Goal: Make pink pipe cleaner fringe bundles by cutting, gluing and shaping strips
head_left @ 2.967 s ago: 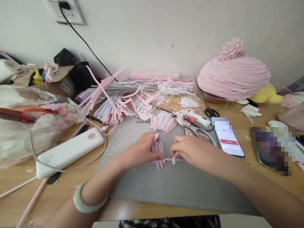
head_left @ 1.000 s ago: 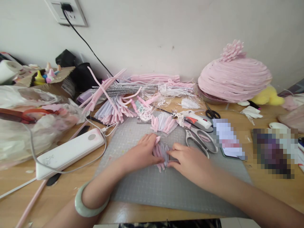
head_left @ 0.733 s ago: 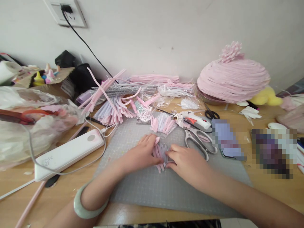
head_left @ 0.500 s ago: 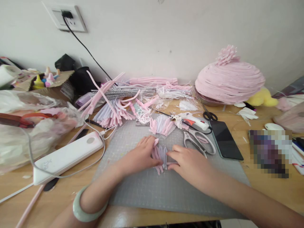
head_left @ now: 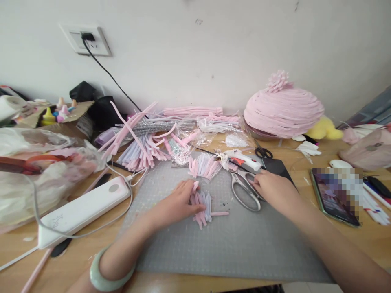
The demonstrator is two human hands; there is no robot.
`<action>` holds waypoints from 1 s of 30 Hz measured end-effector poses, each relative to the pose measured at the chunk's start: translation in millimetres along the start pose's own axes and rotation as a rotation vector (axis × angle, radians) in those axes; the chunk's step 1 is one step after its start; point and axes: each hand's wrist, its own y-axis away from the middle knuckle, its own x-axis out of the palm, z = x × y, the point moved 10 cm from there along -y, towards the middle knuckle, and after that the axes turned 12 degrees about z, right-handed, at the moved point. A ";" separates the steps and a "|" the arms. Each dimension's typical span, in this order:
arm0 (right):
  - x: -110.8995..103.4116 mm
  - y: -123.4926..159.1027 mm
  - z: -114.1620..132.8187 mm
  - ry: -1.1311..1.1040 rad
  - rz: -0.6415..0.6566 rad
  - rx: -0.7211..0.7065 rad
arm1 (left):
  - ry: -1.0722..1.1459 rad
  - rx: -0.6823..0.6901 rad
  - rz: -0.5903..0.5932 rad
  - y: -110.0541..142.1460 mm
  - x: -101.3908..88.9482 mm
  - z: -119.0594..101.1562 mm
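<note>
My left hand (head_left: 175, 203) presses a small bundle of pink and lilac pipe-cleaner pieces (head_left: 202, 204) onto the grey cutting mat (head_left: 214, 248), thumb across the pieces and fingers behind them. A short pink strip (head_left: 220, 213) sticks out to the right of the bundle. My right hand (head_left: 273, 190) has reached to the right, and its bent fingers close on the far handle of the silver scissors (head_left: 244, 190), which lie on the mat. A pale green bangle (head_left: 105, 274) is on my left wrist.
A finished fan of pink pieces (head_left: 204, 166) and a white glue gun (head_left: 244, 159) lie behind the mat. A black phone (head_left: 279, 167) and a blurred-out screen (head_left: 332, 195) are on the right, a white power bank (head_left: 81, 211) with cable on the left. Loose pipe cleaners (head_left: 146, 140) and a pink dome (head_left: 282, 110) line the back.
My right hand left the bundle and moved right to the scissors. The left hand stayed on the bundle. The view tilted up and shifted slightly.
</note>
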 end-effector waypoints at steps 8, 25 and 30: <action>-20.2 5.8 -6.6 -0.368 -0.077 0.007 | -0.005 0.007 -0.008 0.7 -1.1 -1.6; -35.6 29.7 104.2 -0.662 0.126 -0.621 | 0.258 0.299 -0.185 13.5 -18.7 -34.2; -38.2 30.1 118.5 -0.687 0.116 -0.695 | 0.301 0.325 -0.211 14.8 -23.1 -31.9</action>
